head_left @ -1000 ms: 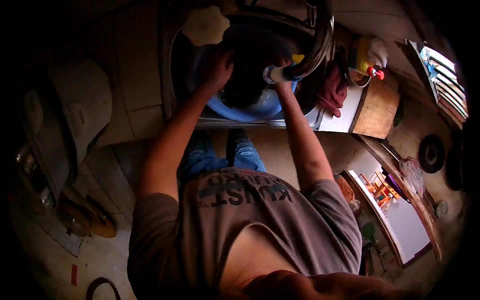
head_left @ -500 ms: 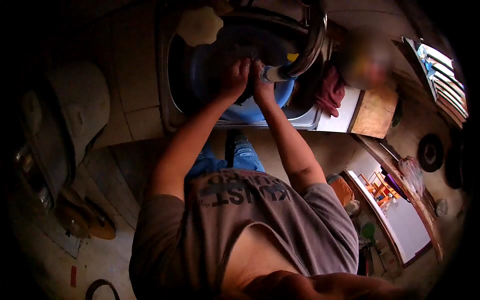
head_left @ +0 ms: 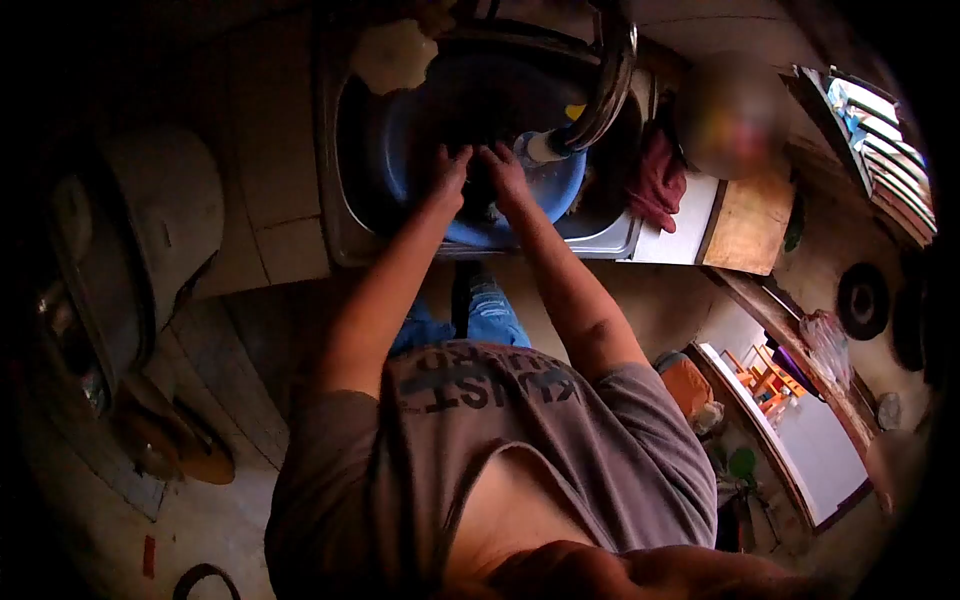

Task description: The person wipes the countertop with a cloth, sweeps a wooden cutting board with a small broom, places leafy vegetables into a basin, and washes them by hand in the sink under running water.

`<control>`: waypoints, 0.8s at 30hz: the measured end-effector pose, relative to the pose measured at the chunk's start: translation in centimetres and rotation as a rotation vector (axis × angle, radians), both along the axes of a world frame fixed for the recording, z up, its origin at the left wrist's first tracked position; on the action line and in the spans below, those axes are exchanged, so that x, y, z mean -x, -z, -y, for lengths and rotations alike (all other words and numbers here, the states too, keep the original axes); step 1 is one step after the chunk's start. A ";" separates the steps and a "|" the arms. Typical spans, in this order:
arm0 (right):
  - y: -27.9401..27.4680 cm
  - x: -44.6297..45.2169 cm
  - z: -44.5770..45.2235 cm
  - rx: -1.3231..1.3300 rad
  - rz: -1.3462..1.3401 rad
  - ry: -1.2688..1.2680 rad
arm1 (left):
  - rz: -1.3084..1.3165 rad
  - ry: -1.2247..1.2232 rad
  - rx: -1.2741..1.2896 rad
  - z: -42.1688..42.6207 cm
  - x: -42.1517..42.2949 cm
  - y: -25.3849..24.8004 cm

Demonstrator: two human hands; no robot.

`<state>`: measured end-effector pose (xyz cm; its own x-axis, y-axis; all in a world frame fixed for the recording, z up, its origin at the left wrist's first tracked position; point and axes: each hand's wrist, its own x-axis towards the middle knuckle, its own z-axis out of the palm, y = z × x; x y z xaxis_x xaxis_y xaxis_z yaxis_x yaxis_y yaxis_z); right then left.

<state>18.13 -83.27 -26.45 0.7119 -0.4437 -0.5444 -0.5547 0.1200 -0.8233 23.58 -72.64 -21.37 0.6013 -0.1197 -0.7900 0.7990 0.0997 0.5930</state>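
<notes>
Both my hands are inside a blue basin (head_left: 398, 165) set in a metal sink (head_left: 345, 235). My left hand (head_left: 452, 175) has its fingers curled into a dark mass (head_left: 480, 186) too shadowed to name. Close beside it, my right hand (head_left: 502, 172) is bent over the same dark mass, its fingertips partly lost in shadow. Just right of my right hand hangs the white and blue tap nozzle (head_left: 541, 148), on a curved metal spout (head_left: 612, 85) above the basin.
A cream scalloped object (head_left: 393, 55) sits at the sink's back left, and something yellow (head_left: 574, 112) shows behind the nozzle. A maroon cloth (head_left: 657, 180) hangs right of the sink, near a wooden board (head_left: 750, 225). A blurred round shape (head_left: 732, 115) stands behind it.
Both hands have shifted slightly lower over the basin and a little apart, showing more of the dark mass between them. The whole view has shifted slightly.
</notes>
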 end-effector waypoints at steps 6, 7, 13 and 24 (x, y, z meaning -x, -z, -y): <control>-9.6 -2.2 -0.1 -0.050 0.211 0.069 | 0.225 0.301 -0.079 0.5 -2.6 -8.8; -8.6 -2.1 1.1 -0.050 0.209 0.071 | 0.224 0.303 -0.079 0.5 -2.6 -8.3; -8.4 -3.2 5.8 0.634 0.201 -0.398 | 1.089 0.698 -0.418 -2.9 -5.0 -1.1; -4.7 -1.2 5.6 0.701 -0.132 -0.811 | 1.214 1.472 -0.889 -5.3 -2.3 0.0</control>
